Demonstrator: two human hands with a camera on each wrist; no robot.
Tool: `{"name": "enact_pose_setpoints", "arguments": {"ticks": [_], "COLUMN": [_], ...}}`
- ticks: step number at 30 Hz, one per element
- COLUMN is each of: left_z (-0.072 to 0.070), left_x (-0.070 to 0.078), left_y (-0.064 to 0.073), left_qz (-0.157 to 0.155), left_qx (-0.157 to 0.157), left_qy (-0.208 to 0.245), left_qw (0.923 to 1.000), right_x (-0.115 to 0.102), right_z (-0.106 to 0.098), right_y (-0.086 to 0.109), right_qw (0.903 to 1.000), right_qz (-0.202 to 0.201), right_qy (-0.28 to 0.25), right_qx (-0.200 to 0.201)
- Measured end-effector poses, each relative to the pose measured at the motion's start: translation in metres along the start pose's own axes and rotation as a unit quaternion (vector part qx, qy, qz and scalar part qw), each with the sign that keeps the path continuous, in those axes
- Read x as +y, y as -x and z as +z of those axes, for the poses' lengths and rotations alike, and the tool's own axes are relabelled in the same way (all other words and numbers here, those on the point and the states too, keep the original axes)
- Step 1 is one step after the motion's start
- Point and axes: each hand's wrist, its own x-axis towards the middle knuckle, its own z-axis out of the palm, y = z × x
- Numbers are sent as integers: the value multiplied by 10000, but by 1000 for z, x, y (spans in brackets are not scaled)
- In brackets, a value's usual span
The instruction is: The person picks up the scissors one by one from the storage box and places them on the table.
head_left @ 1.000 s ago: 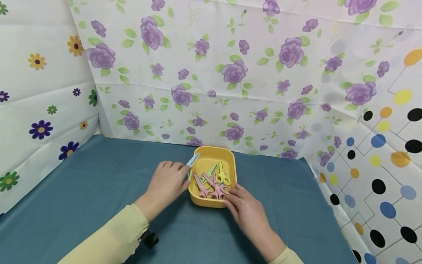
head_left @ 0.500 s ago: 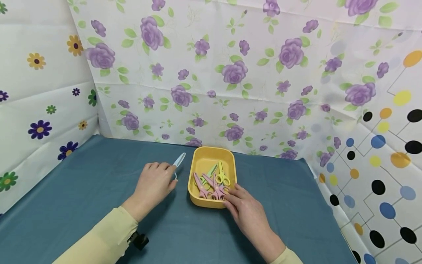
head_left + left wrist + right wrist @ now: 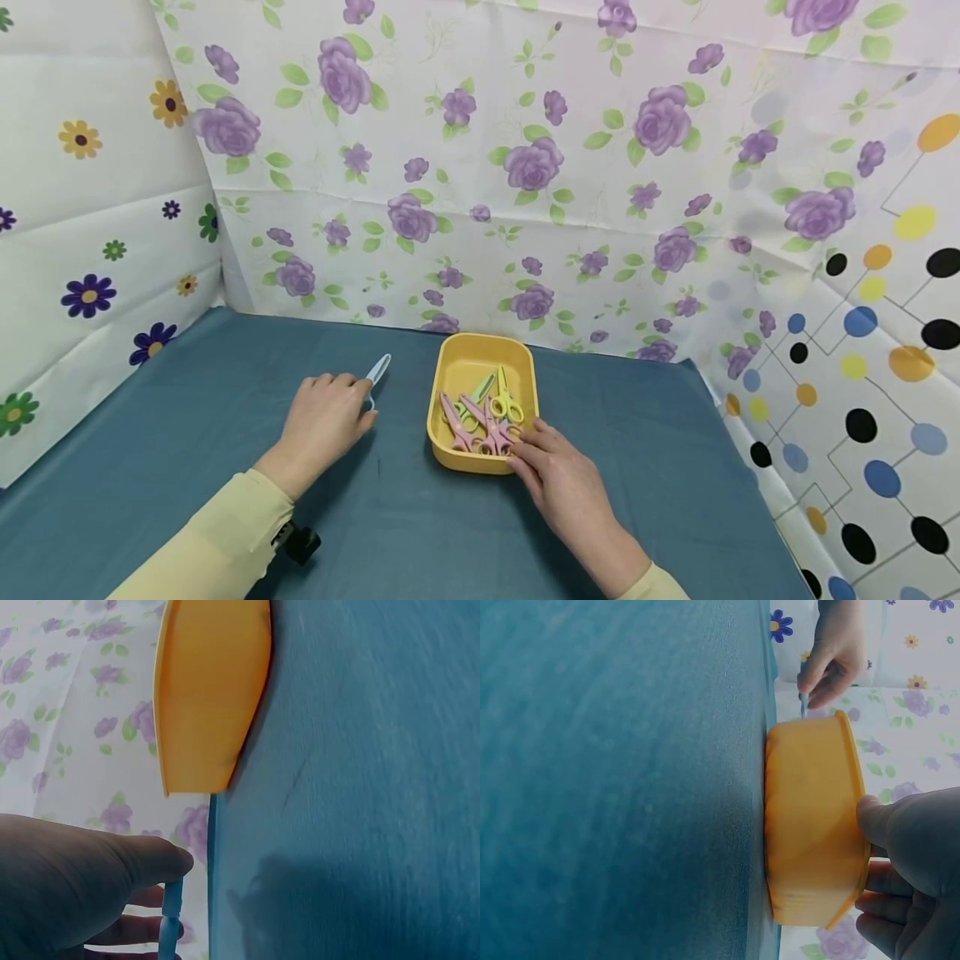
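Observation:
My left hand (image 3: 321, 427) pinches light blue scissors (image 3: 380, 368) over the cloth, left of the yellow tray (image 3: 468, 460). Their blades point up and away; the fingers hide much of the handles. In the left wrist view, thumb and fingers close on the blue scissors (image 3: 171, 926), seen edge-on. My right hand (image 3: 564, 477) grips the tray's near right corner, the thumb at the rim in the right wrist view. Inside the tray lie pink scissors (image 3: 495, 432), yellow scissors (image 3: 506, 398) and green scissors (image 3: 483, 387), the pink ones overlapping the green.
A blue-green cloth (image 3: 667, 467) covers the table. Behind it hangs a white sheet with purple roses (image 3: 534, 164). Flowered fabric (image 3: 90, 295) stands at the left and dotted fabric (image 3: 861, 423) at the right. The tray sits near the table's back edge.
My left hand has carried the blue scissors from the tray's left rim leftward over the cloth. My right hand and the tray have stayed in place.

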Motion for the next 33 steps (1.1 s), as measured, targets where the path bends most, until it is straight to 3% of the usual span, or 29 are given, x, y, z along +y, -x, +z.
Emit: {"name": "enact_pose_setpoints", "arguments": {"ticks": [15, 33], "left_z": [15, 25], "left_x": [-20, -25], "left_y": [1, 0], "left_qz": [-224, -441], "left_qx": [-415, -818], "left_qy": [124, 181], "left_qw": [9988, 9955], "right_x": [0, 1], "right_z": [0, 0], "right_y": [0, 1], "right_qw": [10000, 10000], "right_qz": [-40, -74], "right_qy": [-53, -51], "right_qx": [-7, 39]}}
